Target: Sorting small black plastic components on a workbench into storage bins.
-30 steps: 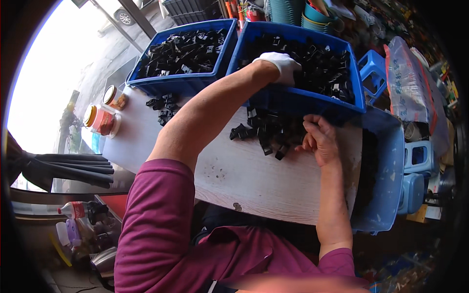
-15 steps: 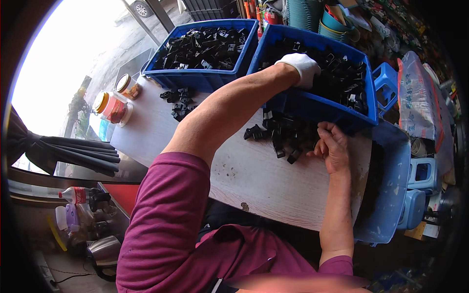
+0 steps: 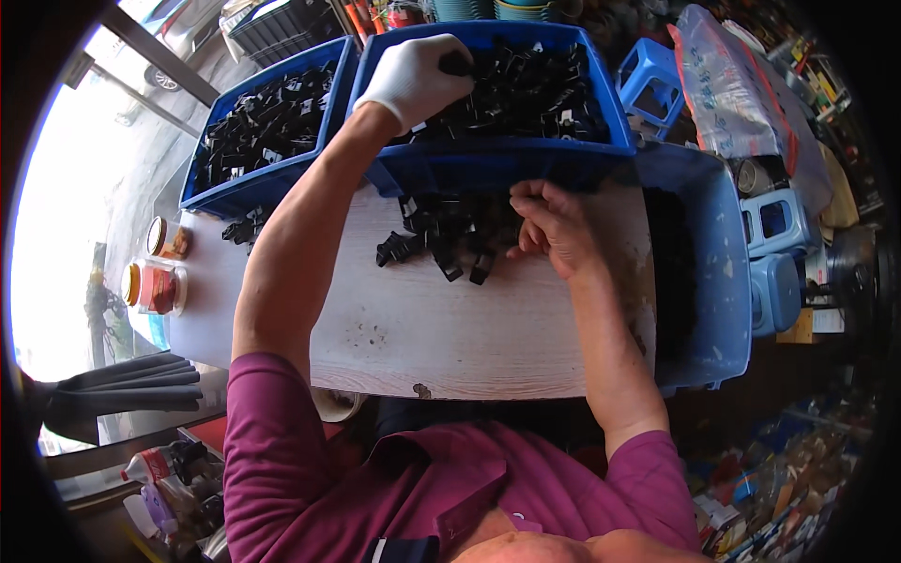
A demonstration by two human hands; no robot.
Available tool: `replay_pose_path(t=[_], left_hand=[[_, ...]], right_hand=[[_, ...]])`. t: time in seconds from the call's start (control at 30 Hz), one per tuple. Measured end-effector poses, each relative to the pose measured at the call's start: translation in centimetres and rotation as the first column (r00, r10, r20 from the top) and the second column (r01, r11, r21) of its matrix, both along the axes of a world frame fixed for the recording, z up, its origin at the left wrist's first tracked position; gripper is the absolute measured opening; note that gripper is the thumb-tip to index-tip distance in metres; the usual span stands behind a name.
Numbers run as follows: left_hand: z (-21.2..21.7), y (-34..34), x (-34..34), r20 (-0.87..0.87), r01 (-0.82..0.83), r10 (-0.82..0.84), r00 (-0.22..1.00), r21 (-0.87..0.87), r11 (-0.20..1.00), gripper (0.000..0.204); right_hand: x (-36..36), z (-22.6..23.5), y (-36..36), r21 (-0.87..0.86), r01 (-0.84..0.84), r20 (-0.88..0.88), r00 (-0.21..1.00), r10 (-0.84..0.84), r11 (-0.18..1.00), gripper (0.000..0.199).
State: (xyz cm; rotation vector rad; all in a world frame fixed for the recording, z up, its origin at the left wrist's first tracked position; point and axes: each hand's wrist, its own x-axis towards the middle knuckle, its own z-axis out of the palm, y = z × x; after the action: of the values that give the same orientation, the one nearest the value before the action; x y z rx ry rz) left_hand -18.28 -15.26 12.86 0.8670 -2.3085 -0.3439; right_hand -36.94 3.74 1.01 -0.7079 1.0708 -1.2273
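My left hand [image 3: 413,83], in a white glove, is raised over the left part of a blue bin [image 3: 507,165] heaped with small black plastic parts [image 3: 526,94]. It is closed on a black plastic part [image 3: 456,64], which shows at its fingertips. On the tabletop in front of that bin lies a loose pile of similar black pieces [image 3: 441,225]. Bare and curled, my right hand [image 3: 557,230] rests at the right side of this pile. Whatever its fingers may hold cannot be made out.
A second blue bin [image 3: 221,194] of black parts stands at the left, with a few pieces [image 3: 242,228] before it. Two lidded jars [image 3: 158,287] stand on the table's [image 3: 450,328] left end. A lighter blue tub [image 3: 718,281] adjoins its right edge, with blue stools [image 3: 650,83] beyond.
My left hand has come up from the parts in the bin, now showing a black part at its fingertips. My right hand stays beside the pile. The whole view has shifted.
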Motion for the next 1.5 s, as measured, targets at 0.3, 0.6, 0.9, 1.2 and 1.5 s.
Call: replay_pose_path(t=[0.3, 0.6, 0.9, 1.2, 1.5], left_hand=[[-0.3, 10.9, 2.1, -0.265, 0.039, -0.088, 0.960, -0.187, 0.982, 0.023], [-8.8, 14.4, 2.8, 0.054, -0.057, 0.072, 0.996, -0.250, 0.967, 0.036], [-8.0, 14.9, 2.6, 0.014, -0.066, 0.073, 0.997, -0.277, 0.959, 0.030], [-7.2, 14.4, 2.9, -0.020, -0.037, 0.032, 0.999, -0.301, 0.953, 0.011], [-4.7, 14.2, 1.7, -0.151, 0.037, -0.080, 0.985, -0.269, 0.962, 0.019]], right_hand=[[-0.2, 0.0, 0.0, 0.004, -0.013, 0.035, 0.999, 0.013, 1.000, 0.028], [0.3, -0.7, -0.4, -0.099, 0.020, -0.093, 0.995, -0.029, 0.995, 0.022], [-0.1, -1.3, -0.5, -0.168, 0.060, -0.131, 0.988, -0.082, 0.984, 0.022], [0.1, -0.7, -0.2, -0.076, 0.032, -0.079, 0.996, -0.038, 0.997, 0.023], [0.3, 0.0, -0.3, -0.010, 0.005, -0.010, 1.000, -0.005, 1.000, 0.027]])
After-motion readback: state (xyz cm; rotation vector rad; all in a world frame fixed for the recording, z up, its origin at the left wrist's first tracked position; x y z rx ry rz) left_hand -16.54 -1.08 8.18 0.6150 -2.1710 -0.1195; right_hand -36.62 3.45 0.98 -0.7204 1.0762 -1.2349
